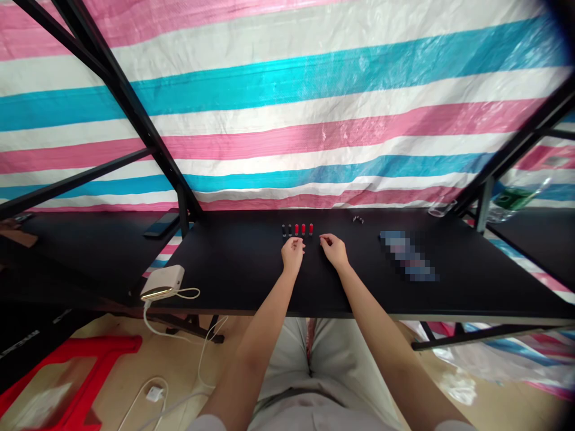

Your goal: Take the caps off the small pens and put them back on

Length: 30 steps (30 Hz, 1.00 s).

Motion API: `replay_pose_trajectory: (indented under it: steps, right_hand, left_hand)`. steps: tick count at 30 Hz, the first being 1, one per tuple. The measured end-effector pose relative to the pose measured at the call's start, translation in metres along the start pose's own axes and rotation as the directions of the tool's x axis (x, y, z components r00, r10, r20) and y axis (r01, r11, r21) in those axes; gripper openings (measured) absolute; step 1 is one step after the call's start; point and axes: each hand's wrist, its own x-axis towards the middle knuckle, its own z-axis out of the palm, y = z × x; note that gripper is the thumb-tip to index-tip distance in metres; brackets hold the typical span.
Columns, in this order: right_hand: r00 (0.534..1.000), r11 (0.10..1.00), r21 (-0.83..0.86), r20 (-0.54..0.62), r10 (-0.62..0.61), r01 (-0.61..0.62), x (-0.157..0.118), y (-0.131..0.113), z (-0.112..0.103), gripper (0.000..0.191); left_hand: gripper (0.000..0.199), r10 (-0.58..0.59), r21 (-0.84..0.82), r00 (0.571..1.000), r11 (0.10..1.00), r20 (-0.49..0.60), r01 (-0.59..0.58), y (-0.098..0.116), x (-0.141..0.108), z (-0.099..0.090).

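Note:
On the black table, a short row of small cylinders stands just beyond my hands: two dark ones (286, 230) at the left and three red ones (303, 229) to their right. My left hand (292, 254) is nearest the row, its fingers curled inward below the dark and red pieces. To the right of the row, my right hand (334, 249) has thumb and fingertips pinched together. Whatever either hand holds, if anything, is too small or hidden to name. Farther back lies a little cluster of black and silvery pieces (358, 220).
A blurred-out flat object (408, 256) lies right of my hands. At the table's left front corner sits a white box with cables (162, 282). A clear cup (442, 208) is at the back right. Black metal frame bars (130, 102) slant up at both sides before striped sheeting (287, 131).

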Motion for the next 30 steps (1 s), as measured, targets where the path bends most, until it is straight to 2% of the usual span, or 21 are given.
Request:
replay_pose_trajectory:
  steps: [24,27,30]
  right_hand:
    - [0.999,0.997,-0.077,0.036,-0.008,0.011,-0.0014,-0.0022,-0.0027,0.027]
    - [0.998,0.99,-0.139,0.055,-0.032,0.04,-0.0019,-0.0035,-0.0021,0.027]
    - [0.987,0.935,-0.319,0.082,-0.135,0.154,-0.0044,-0.0075,0.0003,0.025]
  left_hand:
    - [0.019,-0.003,-0.016,1.0,1.0,0.014,0.003,0.0046,-0.0017,-0.0001]
    - [0.019,-0.007,-0.015,1.0,1.0,0.01,0.007,0.0026,-0.001,0.0]
    - [0.019,0.005,-0.023,1.0,1.0,0.006,-0.004,0.0006,-0.0002,0.0003]
